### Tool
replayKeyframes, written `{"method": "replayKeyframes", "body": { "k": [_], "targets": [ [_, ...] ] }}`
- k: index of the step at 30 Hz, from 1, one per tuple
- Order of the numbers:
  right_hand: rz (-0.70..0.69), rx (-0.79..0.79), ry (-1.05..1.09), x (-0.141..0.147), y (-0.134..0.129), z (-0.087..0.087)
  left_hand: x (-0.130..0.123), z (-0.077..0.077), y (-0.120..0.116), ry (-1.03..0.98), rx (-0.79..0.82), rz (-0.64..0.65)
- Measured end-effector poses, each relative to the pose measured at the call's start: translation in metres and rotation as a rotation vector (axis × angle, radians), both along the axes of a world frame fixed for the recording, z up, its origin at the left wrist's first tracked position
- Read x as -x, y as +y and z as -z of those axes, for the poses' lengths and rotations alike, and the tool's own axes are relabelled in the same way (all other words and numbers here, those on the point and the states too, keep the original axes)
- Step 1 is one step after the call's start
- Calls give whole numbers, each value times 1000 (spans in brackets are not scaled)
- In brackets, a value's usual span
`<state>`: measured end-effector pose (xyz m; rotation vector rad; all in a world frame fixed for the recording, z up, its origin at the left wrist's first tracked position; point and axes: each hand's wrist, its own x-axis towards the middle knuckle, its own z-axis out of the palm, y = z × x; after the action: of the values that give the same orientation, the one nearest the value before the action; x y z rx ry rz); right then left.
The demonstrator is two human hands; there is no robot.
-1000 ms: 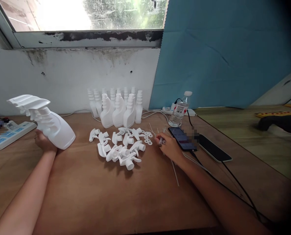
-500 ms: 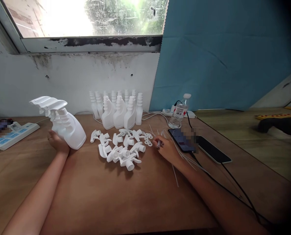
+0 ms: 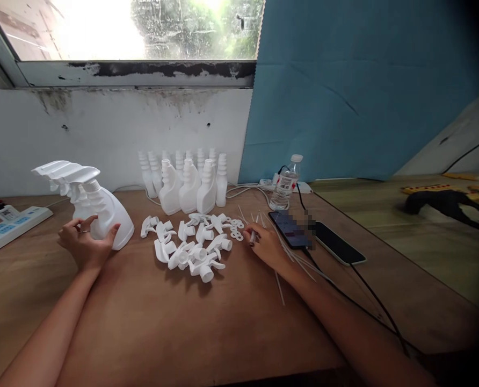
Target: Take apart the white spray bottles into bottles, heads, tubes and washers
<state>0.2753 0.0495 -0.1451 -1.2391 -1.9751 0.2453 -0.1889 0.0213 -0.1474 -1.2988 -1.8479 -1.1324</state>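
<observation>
Curving thumb and fingers widely apart, the left hand [image 3: 87,244] is at the near side of white spray bottles [image 3: 116,223] fitted with trigger heads; whether it touches them I cannot tell. The right hand [image 3: 266,246], fingers curled in, is among thin pale tubes [image 3: 280,290]; I cannot tell what it grips. Between them on the brown counter [image 3: 162,333] lie loose white triggers [image 3: 207,275], small rings [image 3: 234,235] just beside. Behind these, headless bottles [image 3: 189,193] stand upright near the wall [image 3: 114,121]. Two phones [image 3: 290,228] and a clear water bottle [image 3: 284,185] sit right, a power strip [image 3: 20,228] far left
</observation>
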Motion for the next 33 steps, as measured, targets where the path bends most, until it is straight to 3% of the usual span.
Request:
{"method": "replayKeyframes", "body": {
  "k": [4,8,11,16,21,25,28,31,33],
  "targets": [
    [8,-19,21,0,-1,-2,-6,0,-1,20,-56,29],
    [-23,40,220,7,-9,-19,-27,-10,-8,112,-66,221],
    [-118,139,443,19,-18,-47,-57,-26,-10,229,-96,364],
    [-386,97,559,45,-27,-96,-124,-59,-9,461,-74,723],
    [-365,-16,648,52,-36,-116,-171,-75,-18,502,-122,873],
    [-353,22,841,48,-53,-114,-187,-92,-41,281,30,1158],
    [-316,103,956,43,-71,-112,-194,-104,-60,-21,381,1409],
    [-355,138,857,27,-84,-105,-201,-94,-73,-595,907,1682],
    [-337,-3,747,12,-87,-97,-205,-74,-77,-979,1144,1809]
  ]
}}
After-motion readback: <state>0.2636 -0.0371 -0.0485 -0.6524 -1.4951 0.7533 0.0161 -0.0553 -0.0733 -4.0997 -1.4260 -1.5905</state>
